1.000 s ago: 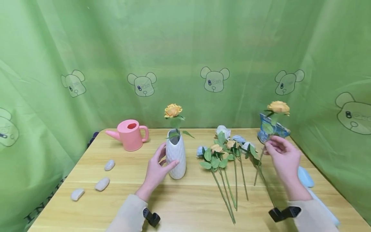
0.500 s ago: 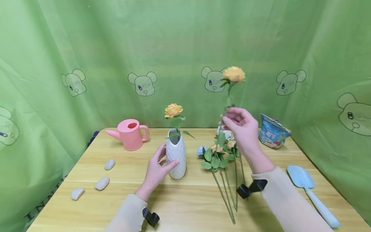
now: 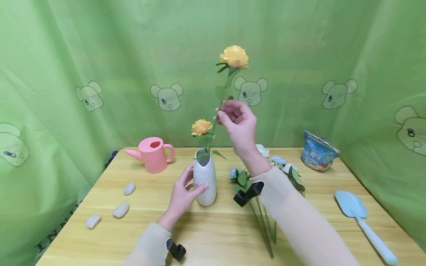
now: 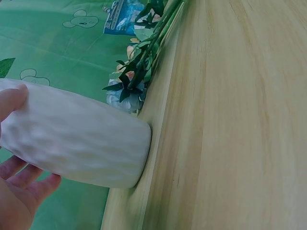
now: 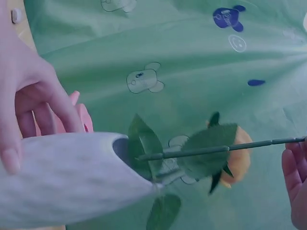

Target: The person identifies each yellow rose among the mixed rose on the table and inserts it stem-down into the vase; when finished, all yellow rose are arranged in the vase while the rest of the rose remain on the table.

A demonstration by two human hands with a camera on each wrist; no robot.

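My left hand (image 3: 181,197) grips the white textured vase (image 3: 204,184), thumb on the near side and fingers behind. The vase stands upright on the table, and one yellow rose (image 3: 201,127) is in it. Above and to its right, my right hand (image 3: 240,125) pinches the stem of a second yellow rose (image 3: 234,57), bloom upward. In the right wrist view, the lower end of this stem (image 5: 201,151) is at the vase mouth; whether it is inside I cannot tell. Partly hidden by my right arm lie several loose flowers, including a blue rose (image 3: 235,173).
A pink watering can (image 3: 154,155) stands at the back left, with three pale stones (image 3: 121,210) in front of it. To the right are a blue bag (image 3: 318,151) at the back and a light blue trowel (image 3: 352,204) nearer. A green curtain (image 3: 206,33) surrounds the table.
My right hand has carried the second yellow rose leftward and up, from the right side to above the vase. The left hand keeps its hold on the vase.
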